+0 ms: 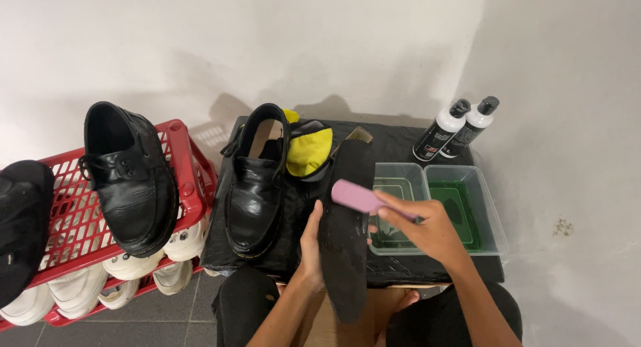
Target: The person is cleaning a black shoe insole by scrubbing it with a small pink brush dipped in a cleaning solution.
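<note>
- Your right hand [427, 230] was closed around a pink brush [364, 199], its head pressed on the upper half of a black insole [346, 237].
- Your left hand [310, 243] gripped the insole's left edge, fingers curled behind it, holding it upright and slightly tilted above your lap.
- Just behind the insole's top, a wooden-handled brush [357, 136] lay on the black-covered table [400, 143].
- To the right of your right hand sat two clear plastic tubs [491, 217] side by side, both holding green liquid.
- Beyond the tubs, two white bottles with black caps [454, 128] stood touching near the wall.
- Left of the insole, a black leather shoe [257, 187] stood on the table, with a yellow cloth [307, 150] just beside its opening.
- Further left, a red plastic crate [80, 213] carried another black shoe [130, 180], and white sneakers [127, 267] sat beneath it.
</note>
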